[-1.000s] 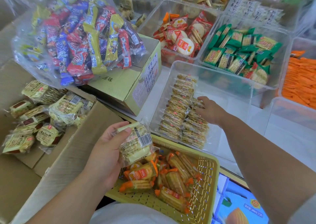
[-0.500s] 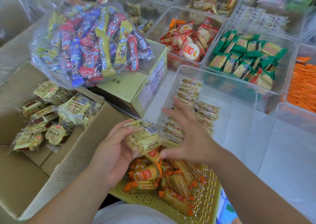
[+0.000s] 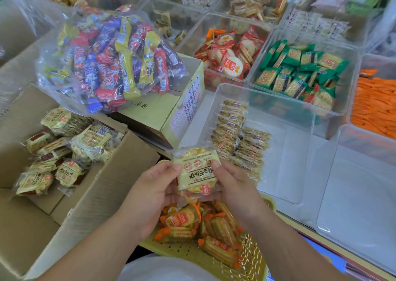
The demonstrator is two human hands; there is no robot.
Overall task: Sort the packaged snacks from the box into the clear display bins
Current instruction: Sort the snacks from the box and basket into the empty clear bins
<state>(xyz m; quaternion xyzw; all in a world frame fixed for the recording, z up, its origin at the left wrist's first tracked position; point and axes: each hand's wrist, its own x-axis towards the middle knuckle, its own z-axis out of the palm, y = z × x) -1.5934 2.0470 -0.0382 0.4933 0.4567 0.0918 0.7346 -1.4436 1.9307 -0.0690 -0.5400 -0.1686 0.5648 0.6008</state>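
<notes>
**Two-handed hold above the basket.** We see one pale yellow plastic-wrapped snack packet [image 3: 196, 173] held printed face up between the left hand [image 3: 154, 191] and the right hand [image 3: 234, 187]. On each side a thumb presses the top face near an edge. The fingers of both hands are curled beneath, so both are clamped on the packet. It hangs above the far edge of a yellow perforated plastic basket [image 3: 246, 261] that holds orange-wrapped packets [image 3: 188, 220].

The packet's longer side runs roughly near to far, with its far end tipped slightly left.

**Source and target.** To the near left, a brown cardboard box [image 3: 100, 186] holds more loose packets of the same kind [image 3: 64, 152]. The target, we judge, is the clear plastic display bin [image 3: 295, 152], which lies just far and right of the hands. Matching packets [image 3: 233, 130] stand there on edge in two rows along its left wall, running near to far. The right part of its floor is bare.

**Relation governing the next move.** The bin is to the far right of the fingers, and the right hand is the nearer one. We judge that this hand should carry the packet alone, turned onto its edge to match the rows. The near end of the right row seems the likeliest place for it.
</notes>
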